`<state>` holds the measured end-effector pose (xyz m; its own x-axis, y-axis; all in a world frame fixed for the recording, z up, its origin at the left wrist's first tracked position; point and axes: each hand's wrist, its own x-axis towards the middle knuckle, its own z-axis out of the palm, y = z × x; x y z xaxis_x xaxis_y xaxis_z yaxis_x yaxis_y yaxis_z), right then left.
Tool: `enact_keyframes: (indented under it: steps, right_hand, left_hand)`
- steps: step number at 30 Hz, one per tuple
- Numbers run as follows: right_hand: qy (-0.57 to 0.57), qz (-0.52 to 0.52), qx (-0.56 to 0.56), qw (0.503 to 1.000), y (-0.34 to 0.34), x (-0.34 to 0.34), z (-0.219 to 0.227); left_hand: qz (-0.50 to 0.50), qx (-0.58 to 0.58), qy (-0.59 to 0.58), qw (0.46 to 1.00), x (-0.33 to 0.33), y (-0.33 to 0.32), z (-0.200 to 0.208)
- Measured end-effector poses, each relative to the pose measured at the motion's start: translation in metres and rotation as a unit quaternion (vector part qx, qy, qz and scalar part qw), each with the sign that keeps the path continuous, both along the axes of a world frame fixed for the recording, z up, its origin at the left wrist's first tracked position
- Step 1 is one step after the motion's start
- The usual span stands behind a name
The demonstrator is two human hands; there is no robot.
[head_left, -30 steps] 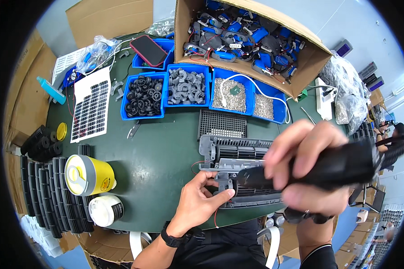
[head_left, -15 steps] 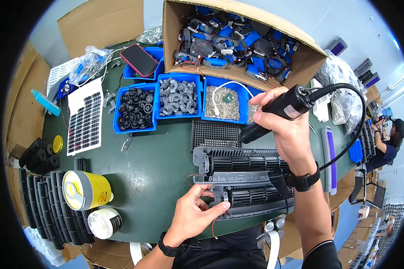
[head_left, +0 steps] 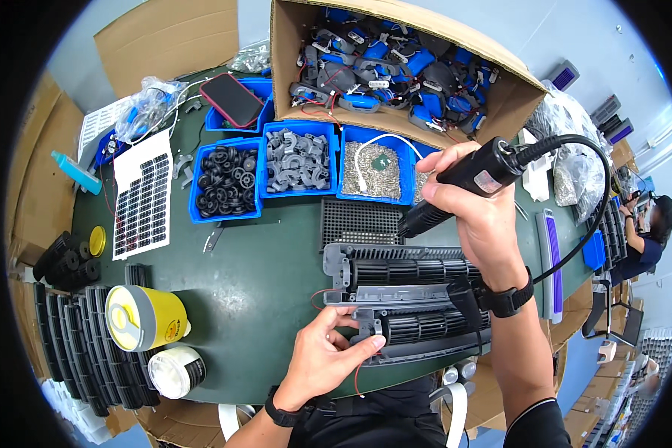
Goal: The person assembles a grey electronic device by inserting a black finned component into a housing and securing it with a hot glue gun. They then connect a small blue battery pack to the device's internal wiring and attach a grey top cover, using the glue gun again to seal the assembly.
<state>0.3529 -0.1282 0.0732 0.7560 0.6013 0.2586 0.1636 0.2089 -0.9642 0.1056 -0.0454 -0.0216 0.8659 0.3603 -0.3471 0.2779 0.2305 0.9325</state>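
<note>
My right hand point(head_left: 481, 220) is wrapped round a corded black electric screwdriver point(head_left: 487, 170). Its tip points down to the left, over the edge of a black grid tray point(head_left: 355, 224). Below it on the table lies a grey plastic fan housing point(head_left: 396, 297) with two slatted black rollers, an upper roller point(head_left: 407, 271) and a lower roller point(head_left: 418, 326). My left hand point(head_left: 325, 362) grips the left end of the housing, with the thumb by the end of the lower roller. A thin red wire hangs under that thumb. My right wrist and its dark band cover the housing's right part.
Blue bins hold black wheels point(head_left: 226, 179), grey clips point(head_left: 299, 163) and small screws point(head_left: 369, 172). Behind stands a carton point(head_left: 403, 131) of blue-grey parts. A yellow-grey cup point(head_left: 148, 317) and a white jar point(head_left: 175, 371) stand left, beside stacked black rollers point(head_left: 97, 343). Another person sits far right.
</note>
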Motion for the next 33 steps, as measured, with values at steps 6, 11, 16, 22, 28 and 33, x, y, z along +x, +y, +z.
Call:
enact_keyframes:
  steps: [6,11,16,22,28,33]
  right_hand:
    - [-0.006,-0.012,-0.013,1.0,0.0,0.002,-0.002]
    - [-0.008,0.003,-0.021,1.0,0.0,-0.003,-0.003]
    - [-0.019,-0.011,0.025,0.999,-0.009,-0.013,0.018]
    - [-0.009,-0.014,0.039,0.999,-0.043,-0.067,0.072]
    - [0.004,0.061,0.022,0.998,-0.068,-0.114,0.068]
    - [0.062,0.051,-0.016,0.997,-0.067,-0.136,0.062]
  left_hand:
    - [-0.002,0.004,0.0,1.0,0.0,0.0,-0.001]
    - [-0.001,-0.014,-0.005,1.0,-0.001,-0.001,-0.003]
    - [0.014,0.01,-0.001,1.0,0.0,-0.003,-0.001]
    - [0.041,-0.006,-0.001,0.999,0.003,-0.002,0.003]
    - [0.032,-0.035,-0.022,0.999,0.006,0.001,-0.007]
    - [0.03,-0.027,0.019,0.999,0.005,0.002,0.002]
